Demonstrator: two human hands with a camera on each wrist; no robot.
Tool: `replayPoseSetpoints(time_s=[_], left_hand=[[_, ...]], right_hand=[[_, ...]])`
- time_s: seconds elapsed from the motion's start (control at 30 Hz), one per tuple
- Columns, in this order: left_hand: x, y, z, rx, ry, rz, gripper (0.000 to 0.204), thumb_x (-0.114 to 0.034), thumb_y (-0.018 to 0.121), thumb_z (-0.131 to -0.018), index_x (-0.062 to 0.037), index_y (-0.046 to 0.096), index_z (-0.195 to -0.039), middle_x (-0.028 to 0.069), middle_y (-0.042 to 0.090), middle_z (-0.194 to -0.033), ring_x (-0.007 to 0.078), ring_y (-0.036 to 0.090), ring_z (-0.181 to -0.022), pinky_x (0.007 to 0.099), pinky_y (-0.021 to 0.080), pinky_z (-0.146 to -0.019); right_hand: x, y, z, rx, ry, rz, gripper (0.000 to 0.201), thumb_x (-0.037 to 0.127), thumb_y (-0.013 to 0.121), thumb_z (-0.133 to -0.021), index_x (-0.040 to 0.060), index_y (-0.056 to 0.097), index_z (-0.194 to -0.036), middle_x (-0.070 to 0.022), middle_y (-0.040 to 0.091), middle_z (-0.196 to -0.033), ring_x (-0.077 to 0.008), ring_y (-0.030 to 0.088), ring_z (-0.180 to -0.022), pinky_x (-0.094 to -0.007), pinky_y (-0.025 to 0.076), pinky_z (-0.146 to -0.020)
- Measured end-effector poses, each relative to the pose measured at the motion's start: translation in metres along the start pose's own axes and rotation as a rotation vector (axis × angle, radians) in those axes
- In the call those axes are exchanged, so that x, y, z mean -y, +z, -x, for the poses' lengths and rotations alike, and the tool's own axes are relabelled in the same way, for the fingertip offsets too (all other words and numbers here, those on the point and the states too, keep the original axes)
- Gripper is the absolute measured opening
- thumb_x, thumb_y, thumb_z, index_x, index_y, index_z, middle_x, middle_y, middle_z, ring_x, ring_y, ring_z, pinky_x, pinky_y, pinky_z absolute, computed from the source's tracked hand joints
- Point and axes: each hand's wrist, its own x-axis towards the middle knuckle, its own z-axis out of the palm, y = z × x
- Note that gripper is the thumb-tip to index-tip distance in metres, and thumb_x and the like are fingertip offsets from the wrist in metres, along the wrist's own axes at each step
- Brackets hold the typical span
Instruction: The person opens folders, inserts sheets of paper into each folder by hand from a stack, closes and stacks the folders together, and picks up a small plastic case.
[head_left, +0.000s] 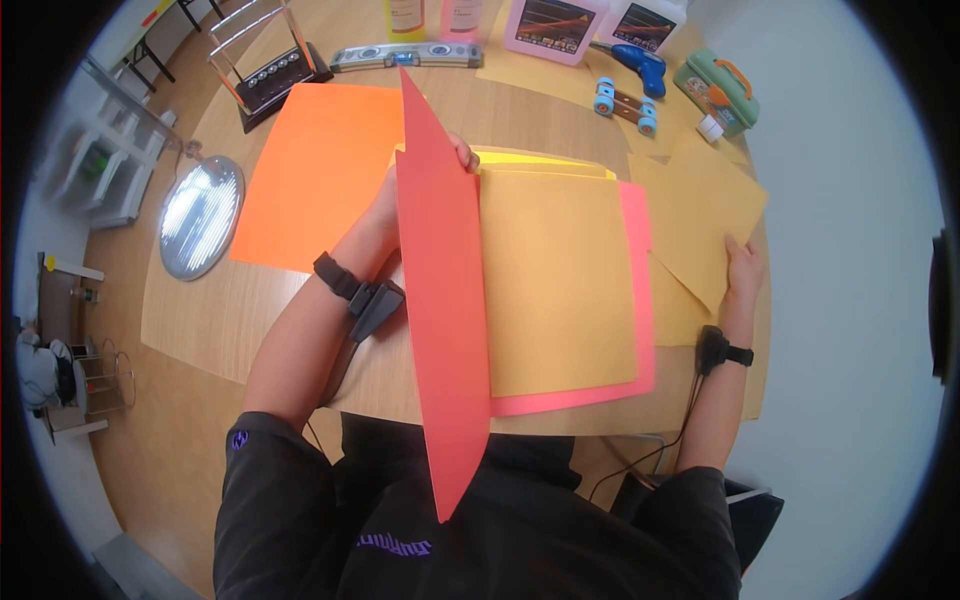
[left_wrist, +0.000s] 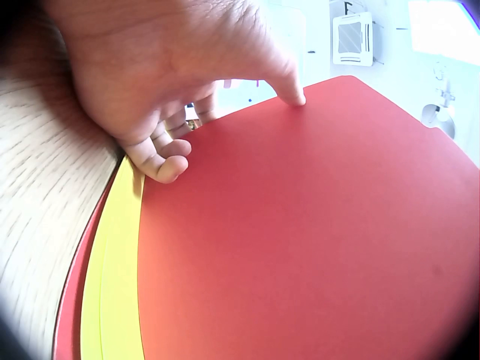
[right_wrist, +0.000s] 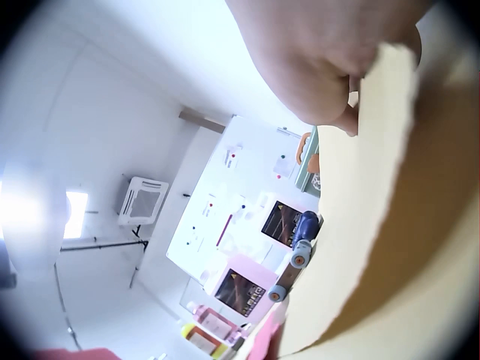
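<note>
A red folder lies open on the table, its front cover standing nearly upright. My left hand grips that cover near the far edge, thumb on its face and fingers bent at the border beside yellow sheets. Inside the folder, a tan sheet tops the stack, with yellow edges showing at the back and a pink sheet jutting out on the right. To the right, my right hand holds a loose tan paper by its right side; the right wrist view shows its rough edge, the fingertips partly hidden.
Left of the folder lies an orange sheet, near a round mirror-like disc and a Newton's cradle. Along the back are a spirit level, bottles, a blue tool, a small wheeled car and a green box.
</note>
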Motion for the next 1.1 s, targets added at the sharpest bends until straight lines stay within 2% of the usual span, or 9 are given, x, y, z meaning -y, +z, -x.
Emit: replayPoseSetpoints(time_s=[0.13,0.33,0.4,0.53,0.6,0.67,0.73,0.9,1.1], left_hand=[[-0.003,0.001,0.0,0.009,-0.043,0.044,0.029,-0.032,0.051,-0.099,-0.0045,0.059,-0.094,0.0054,0.058,-0.097,0.0141,0.056,-0.084,0.0273,0.05,-0.074],[-0.007,0.007,0.002,0.016,-0.019,0.008,0.026,-0.029,0.052,-0.098,-0.0047,0.06,-0.094,0.0047,0.058,-0.098,0.0141,0.057,-0.084,0.0274,0.05,-0.072],[-0.006,0.008,0.001,0.037,0.046,-0.062,0.025,-0.03,0.054,-0.096,-0.0051,0.06,-0.094,0.0041,0.057,-0.098,0.0139,0.057,-0.084,0.027,0.05,-0.072],[-0.007,0.006,0.001,0.05,0.019,-0.042,0.026,-0.031,0.055,-0.096,-0.0056,0.06,-0.094,0.0035,0.057,-0.098,0.0136,0.058,-0.085,0.0266,0.05,-0.073],[-0.007,0.003,0.002,0.046,-0.111,0.067,0.026,-0.032,0.053,-0.098,-0.0064,0.06,-0.096,0.0031,0.057,-0.099,0.0134,0.058,-0.086,0.0268,0.05,-0.074],[-0.01,0.006,0.003,0.033,-0.11,0.053,0.028,-0.034,0.053,-0.098,-0.0066,0.059,-0.097,0.0029,0.057,-0.1,0.0133,0.058,-0.086,0.027,0.05,-0.074],[-0.014,0.015,0.005,0.025,-0.117,0.036,0.03,-0.036,0.053,-0.099,-0.0068,0.059,-0.098,0.0027,0.057,-0.1,0.0132,0.058,-0.087,0.0273,0.05,-0.075],[-0.028,0.037,0.014,0.02,0.039,-0.135,0.034,-0.041,0.053,-0.1,-0.0074,0.06,-0.1,0.0017,0.057,-0.1,0.0136,0.058,-0.089,0.0303,0.051,-0.078],[-0.03,0.033,0.013,0.035,-0.05,-0.118,0.036,-0.043,0.053,-0.099,-0.008,0.06,-0.103,0.0022,0.058,-0.098,0.0139,0.059,-0.092,0.0305,0.05,-0.081]], right_hand=[[0.005,-0.005,-0.001,-0.13,-0.173,0.212,0.031,0.01,0.067,-0.096,-0.0086,0.062,-0.12,-0.0145,0.073,-0.11,-0.0174,0.069,-0.097,-0.0286,0.053,-0.082],[0.026,-0.012,0.007,-0.155,-0.16,-0.231,0.024,0.013,0.065,-0.097,-0.0031,0.064,-0.115,-0.0084,0.071,-0.105,-0.009,0.064,-0.085,-0.0225,0.05,-0.071],[0.028,-0.016,0.02,0.296,-0.019,-0.65,0.027,0.016,0.063,-0.1,-0.0029,0.063,-0.119,-0.0102,0.066,-0.105,-0.0063,0.045,-0.064,-0.022,0.04,-0.057],[0.087,0.036,0.081,0.077,0.056,-0.565,0.025,0.016,0.063,-0.099,-0.0018,0.062,-0.116,-0.0091,0.063,-0.102,-0.0055,0.031,-0.059,-0.0208,0.031,-0.052],[0.076,0.036,0.078,0.421,-0.039,-0.33,0.018,0.019,0.066,-0.098,0.0061,0.063,-0.111,-0.0011,0.067,-0.089,-0.0021,0.046,-0.058,-0.0182,0.036,-0.055],[0.065,0.051,0.077,0.351,0.044,-0.214,0.017,0.017,0.067,-0.098,0.0041,0.063,-0.109,-0.0021,0.07,-0.088,-0.0027,0.056,-0.063,-0.0186,0.043,-0.059],[0.057,0.063,0.086,0.502,-0.104,-0.085,0.014,0.013,0.065,-0.099,0.0015,0.063,-0.107,-0.0046,0.072,-0.088,-0.0045,0.064,-0.074,-0.0208,0.049,-0.065],[0.067,0.086,0.123,0.617,0.005,-0.097,0.015,0.01,0.061,-0.101,-0.0012,0.06,-0.11,-0.0088,0.074,-0.091,-0.0073,0.067,-0.077,-0.022,0.051,-0.067],[0.078,0.092,0.142,0.787,0.055,-0.046,0.027,0.008,0.062,-0.099,-0.0019,0.054,-0.123,-0.0105,0.074,-0.095,-0.0098,0.07,-0.079,-0.0232,0.054,-0.068]])
